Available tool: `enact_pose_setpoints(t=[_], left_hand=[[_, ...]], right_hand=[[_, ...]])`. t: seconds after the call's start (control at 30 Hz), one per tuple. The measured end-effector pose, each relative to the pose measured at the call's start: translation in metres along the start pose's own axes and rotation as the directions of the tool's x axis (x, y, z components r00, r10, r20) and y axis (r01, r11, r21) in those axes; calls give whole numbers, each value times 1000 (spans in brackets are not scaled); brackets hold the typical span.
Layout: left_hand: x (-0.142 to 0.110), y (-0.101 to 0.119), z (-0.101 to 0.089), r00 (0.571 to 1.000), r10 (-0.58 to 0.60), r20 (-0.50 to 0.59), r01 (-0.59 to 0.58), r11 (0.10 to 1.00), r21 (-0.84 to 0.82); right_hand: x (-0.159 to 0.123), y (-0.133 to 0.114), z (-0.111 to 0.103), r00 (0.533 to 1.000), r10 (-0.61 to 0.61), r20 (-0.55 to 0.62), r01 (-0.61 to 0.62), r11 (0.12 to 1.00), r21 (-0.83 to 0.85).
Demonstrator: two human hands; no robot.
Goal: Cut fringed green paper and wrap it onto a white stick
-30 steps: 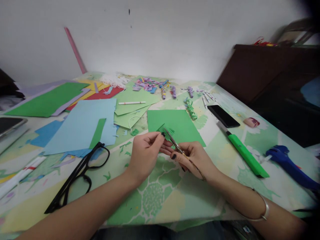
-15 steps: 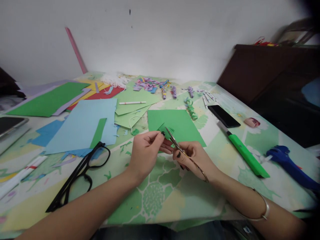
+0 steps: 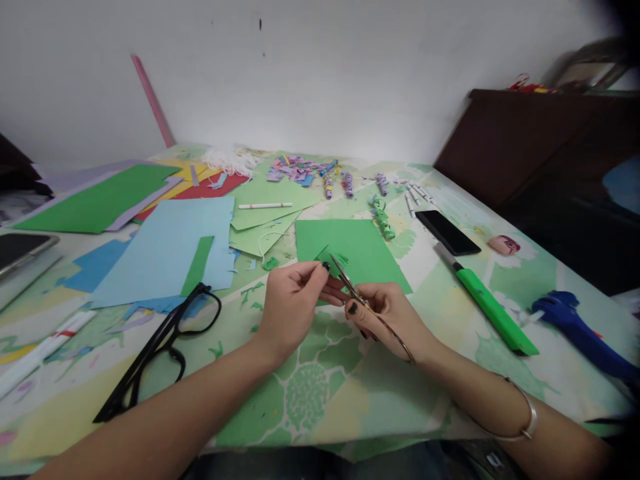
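Between thumb and fingers, my left hand (image 3: 293, 303) pinches a small green paper piece (image 3: 324, 253) with a fringed edge. It is hard to tell apart from the green sheet (image 3: 357, 240) lying behind it. My right hand (image 3: 387, 313) is closed on a pair of scissors (image 3: 345, 275), their blades pointing up and left at the paper piece. Both hands are close together above the table's front half. Small green offcuts (image 3: 253, 290) lie left of my left hand. A green paper strip (image 3: 199, 265) rests on a light blue sheet (image 3: 160, 240).
Black glasses (image 3: 175, 333) lie at front left. To the right are a black phone (image 3: 447, 232), a green utility knife (image 3: 493, 310), an eraser (image 3: 504, 245) and a blue tool (image 3: 580, 330). Curled paper rolls (image 3: 349, 185) and paper scraps (image 3: 295, 168) lie at the back.
Hardly anything differs. My right thumb has shifted slightly on the scissors; my left hand keeps its place with the green paper piece.
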State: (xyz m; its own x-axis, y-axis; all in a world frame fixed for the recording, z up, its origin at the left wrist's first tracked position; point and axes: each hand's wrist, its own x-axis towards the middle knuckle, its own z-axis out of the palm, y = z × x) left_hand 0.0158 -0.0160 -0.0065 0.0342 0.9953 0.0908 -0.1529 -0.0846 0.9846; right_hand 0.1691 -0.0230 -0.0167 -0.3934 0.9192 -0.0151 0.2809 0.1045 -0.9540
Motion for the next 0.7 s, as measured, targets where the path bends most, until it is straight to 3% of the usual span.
enact_pose_setpoints(t=[0.3,0.7], left_hand=[[-1,0,-1,1000,-25,12,25,1000,-3],[-2,2,0,999,-37,-9,37,999,24]], right_hand=[[0,0,0,1000,-4,-21,3,999,-32],[1,-3,0,993,104,-55,-105,994,-10]])
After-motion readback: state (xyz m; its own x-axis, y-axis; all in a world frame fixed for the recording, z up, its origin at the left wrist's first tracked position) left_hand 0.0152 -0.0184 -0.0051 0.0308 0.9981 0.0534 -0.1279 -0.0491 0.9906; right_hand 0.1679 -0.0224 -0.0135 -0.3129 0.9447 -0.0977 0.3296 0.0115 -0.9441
